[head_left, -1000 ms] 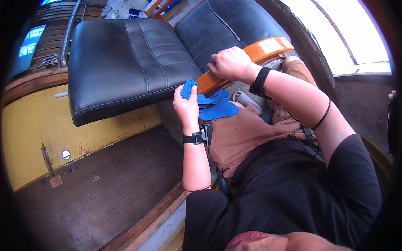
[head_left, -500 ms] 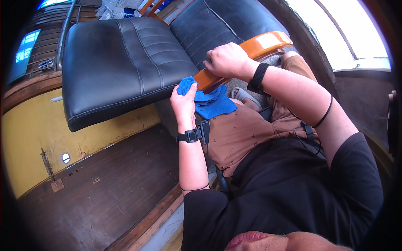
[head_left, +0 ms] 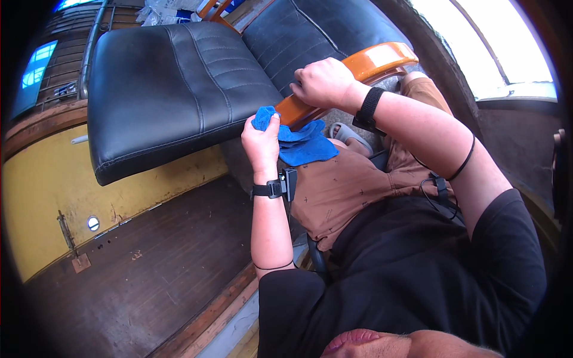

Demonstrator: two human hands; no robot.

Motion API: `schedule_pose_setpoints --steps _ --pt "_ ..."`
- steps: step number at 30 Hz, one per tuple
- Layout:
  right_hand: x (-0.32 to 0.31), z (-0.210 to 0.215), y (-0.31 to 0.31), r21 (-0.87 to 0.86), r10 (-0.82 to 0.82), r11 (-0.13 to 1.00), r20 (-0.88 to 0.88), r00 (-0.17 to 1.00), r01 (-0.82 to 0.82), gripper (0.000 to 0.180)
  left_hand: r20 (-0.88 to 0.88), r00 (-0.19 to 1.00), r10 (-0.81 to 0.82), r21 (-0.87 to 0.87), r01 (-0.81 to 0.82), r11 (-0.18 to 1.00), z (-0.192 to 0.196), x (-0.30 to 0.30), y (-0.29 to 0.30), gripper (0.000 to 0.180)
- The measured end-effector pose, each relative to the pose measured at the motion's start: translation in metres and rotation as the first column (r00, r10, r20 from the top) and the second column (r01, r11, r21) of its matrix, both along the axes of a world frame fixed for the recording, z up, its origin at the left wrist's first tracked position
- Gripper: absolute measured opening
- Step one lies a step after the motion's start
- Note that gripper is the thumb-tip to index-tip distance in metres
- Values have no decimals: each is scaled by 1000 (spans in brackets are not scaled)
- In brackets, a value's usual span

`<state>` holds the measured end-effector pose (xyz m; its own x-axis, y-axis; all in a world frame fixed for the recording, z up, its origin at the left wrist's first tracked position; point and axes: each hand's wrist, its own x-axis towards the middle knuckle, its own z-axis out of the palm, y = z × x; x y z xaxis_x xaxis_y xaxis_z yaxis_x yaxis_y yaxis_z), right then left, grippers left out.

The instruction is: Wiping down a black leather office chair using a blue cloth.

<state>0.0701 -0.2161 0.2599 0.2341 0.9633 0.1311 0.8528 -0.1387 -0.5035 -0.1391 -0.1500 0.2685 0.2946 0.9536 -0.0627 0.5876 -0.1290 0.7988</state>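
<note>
The left hand (head_left: 261,140) is closed around a bunched blue cloth (head_left: 295,140), pressing its upper wad against the lower end of an orange wooden armrest (head_left: 358,71); the rest of the cloth hangs loose to the right of that hand and lies on the person's brown shorts (head_left: 346,191); the right hand (head_left: 325,83) is wrapped in a fist over the armrest, just above and to the right of the left hand, the two close together but apart; each wrist carries a black band.

Against the picture half a second earlier, the left hand sits in much the same spot at the armrest's lower end, its thumb now across the top of the cloth; the right hand keeps its grip on the wood; the whole scene lies slightly lower and more to the right in the view.

To the left of both hands stretches a black padded seat cushion (head_left: 173,89); beyond the right hand rises the black padded backrest (head_left: 316,30); below the left forearm lies a dark wooden floor (head_left: 149,274), edged by a yellow panel (head_left: 54,203) further left.
</note>
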Motion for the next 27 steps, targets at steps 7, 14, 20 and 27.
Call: schedule_pose_setpoints --steps 7,14,20,27 --pt "0 -2 2 -4 6 1000 2 1000 -6 37 116 993 28 -141 -11 990 5 1 -8 27" --pt "0 -2 1 19 6 1000 -1 1000 -6 37 37 999 -36 -184 42 982 14 3 3 28" --pt "0 -2 1 2 -5 1000 0 1000 5 37 82 997 9 -205 8 979 8 4 5 26" --pt "-2 3 0 -6 -1 1000 -14 1000 1 37 95 990 100 -158 -85 984 1 2 7 24"
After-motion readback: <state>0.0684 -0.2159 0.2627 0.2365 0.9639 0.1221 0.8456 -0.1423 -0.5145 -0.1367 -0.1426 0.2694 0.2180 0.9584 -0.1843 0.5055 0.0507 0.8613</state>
